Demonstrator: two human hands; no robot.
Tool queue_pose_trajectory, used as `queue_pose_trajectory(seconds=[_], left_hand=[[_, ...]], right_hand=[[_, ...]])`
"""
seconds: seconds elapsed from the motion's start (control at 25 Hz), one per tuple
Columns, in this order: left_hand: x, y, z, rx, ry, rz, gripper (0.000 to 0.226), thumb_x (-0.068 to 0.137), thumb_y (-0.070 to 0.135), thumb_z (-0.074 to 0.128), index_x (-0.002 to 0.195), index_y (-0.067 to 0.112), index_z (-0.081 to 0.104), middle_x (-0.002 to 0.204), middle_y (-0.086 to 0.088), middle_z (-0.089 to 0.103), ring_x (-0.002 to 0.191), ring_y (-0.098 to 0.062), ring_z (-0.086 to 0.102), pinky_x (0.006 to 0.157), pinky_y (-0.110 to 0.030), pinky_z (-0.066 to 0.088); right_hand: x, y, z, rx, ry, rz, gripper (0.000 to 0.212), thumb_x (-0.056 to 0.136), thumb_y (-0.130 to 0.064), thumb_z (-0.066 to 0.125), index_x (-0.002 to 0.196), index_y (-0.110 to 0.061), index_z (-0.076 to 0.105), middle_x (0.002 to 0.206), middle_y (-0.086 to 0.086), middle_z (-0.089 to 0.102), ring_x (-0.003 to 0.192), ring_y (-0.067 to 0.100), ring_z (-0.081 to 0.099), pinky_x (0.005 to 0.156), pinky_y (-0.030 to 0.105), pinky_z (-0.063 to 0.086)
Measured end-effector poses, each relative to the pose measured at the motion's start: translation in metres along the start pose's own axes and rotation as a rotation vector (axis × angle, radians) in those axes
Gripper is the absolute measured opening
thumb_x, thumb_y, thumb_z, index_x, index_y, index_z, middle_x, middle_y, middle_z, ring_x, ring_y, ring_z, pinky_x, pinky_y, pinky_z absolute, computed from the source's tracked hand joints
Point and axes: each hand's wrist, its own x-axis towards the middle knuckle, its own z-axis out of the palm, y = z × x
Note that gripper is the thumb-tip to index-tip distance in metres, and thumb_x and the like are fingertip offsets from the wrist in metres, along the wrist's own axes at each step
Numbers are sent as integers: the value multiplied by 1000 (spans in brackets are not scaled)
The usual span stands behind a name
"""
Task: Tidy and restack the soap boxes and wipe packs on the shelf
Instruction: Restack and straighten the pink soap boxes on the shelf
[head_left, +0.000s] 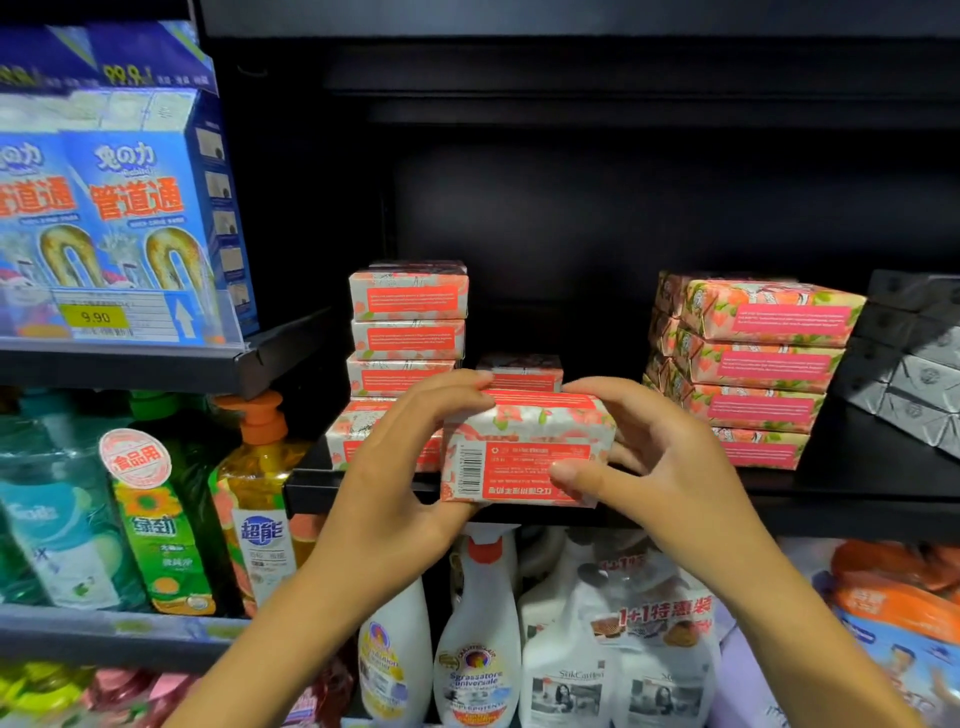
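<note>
A person stands facing a black shop shelf (831, 512) and holds one soap box (524, 452) in both hands, just in front of the shelf's front edge. The box is white with red and peach flowers. Its red label faces outward, with the print upside down and a barcode at its left end.

The left hand (400, 467) grips the left end of the box, its fingers (457, 384) curled over the top edge. The right hand (660, 467) grips the right end, its fingers curled over the top and its thumb (566, 473) pressed on the front label.

On the shelf behind, to the left, a stack of matching soap boxes (408, 332) stands four high. A single low box (519, 371) sits just behind the held one. To the right stands a stack of pink-labelled floral boxes (753, 364), turned slightly askew. Grey packs (914, 353) are piled at the far right.

Blue drain-cleaner boxes (130, 208) fill the upper left shelf above a yellow price tag (93, 317) reading 9.90. Dish-soap bottles (260, 493) stand lower left, and white spray bottles (478, 623) stand below.
</note>
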Motion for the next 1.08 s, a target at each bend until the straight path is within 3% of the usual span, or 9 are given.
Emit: queue_pose_trajectory(seconds=[0.12,0.24,0.36,0.48,0.6,0.76,0.92,1.08], left_hand=[[-3,0,-5,-105,-11,-140,74,63,46,81,128,38,45,132,16,50,125,-11,50,95,-28,48],[-3,3,-8,-296,30,-310,76,60,61,77,125,32,52,123,13,61,115,-9,58,88,-23,51],[-3,2,-8,-349,26,-386,70,56,46,81,118,28,57,115,14,65,106,-7,63,81,-22,54],[-5,3,-9,-363,46,-345,65,52,33,83,112,22,60,109,10,69,100,-8,66,76,-17,52],[-6,0,-18,-318,156,-310,62,51,32,85,107,21,62,106,6,70,97,-10,67,76,-19,53],[-1,-12,-39,-179,282,-339,65,48,32,92,106,21,62,101,10,71,93,-5,67,72,-13,53],[4,-26,-43,-87,281,-379,62,51,39,80,108,30,58,101,14,67,95,3,64,72,-8,50],[1,-40,-37,-105,267,-426,61,58,36,78,114,39,53,111,15,64,100,4,63,73,-8,51]], right_hand=[[-4,-1,6,-98,101,-100,42,69,-11,80,102,-29,61,103,-13,65,100,6,63,80,16,50],[-5,4,15,-298,196,-266,33,74,-12,73,100,-26,57,103,-13,62,101,3,59,82,14,47],[-5,11,23,-361,199,-459,21,81,-11,60,101,-16,53,106,-3,59,107,6,55,90,16,44],[-2,16,28,-389,181,-523,22,80,-4,54,99,-13,50,108,0,56,112,7,51,94,15,39],[3,17,29,-422,136,-455,33,81,-14,62,112,-16,50,118,-8,51,118,2,47,97,13,36],[6,28,18,-515,82,-185,48,78,-34,72,121,-23,53,122,-17,49,116,-3,44,96,10,35],[3,46,18,-785,-69,-49,42,77,-49,66,114,-31,57,115,-23,49,107,-5,44,82,7,36],[2,50,21,-868,-68,-46,34,78,-50,65,105,-31,62,106,-21,57,99,-3,49,71,3,30]])
